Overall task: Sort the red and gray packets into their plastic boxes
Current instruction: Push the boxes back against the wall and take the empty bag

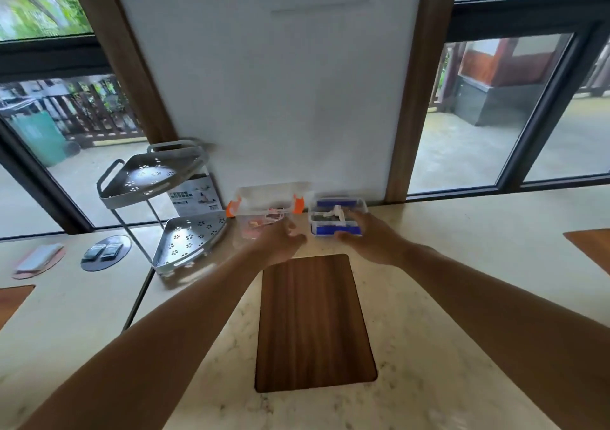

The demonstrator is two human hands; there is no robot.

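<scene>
Two clear plastic boxes stand at the back of the table against a white board. The left box [264, 203] has orange latches and its lid is up; reddish packets [255, 226] show inside, blurred. The right box [336, 216] has blue latches and greyish contents. My left hand [280, 241] reaches to the front of the orange-latched box, fingers loosely curled; the blur hides whether it holds anything. My right hand [369, 238] grips the right and front side of the blue-latched box, thumb at its near edge.
A grey two-tier corner rack [155, 178] stands left of the boxes, with a small carton [194, 195] behind it. A wooden inlay [313, 324] lies in the pale tabletop under my arms. A dark round disc [105, 253] and a pink pad [38, 261] lie far left.
</scene>
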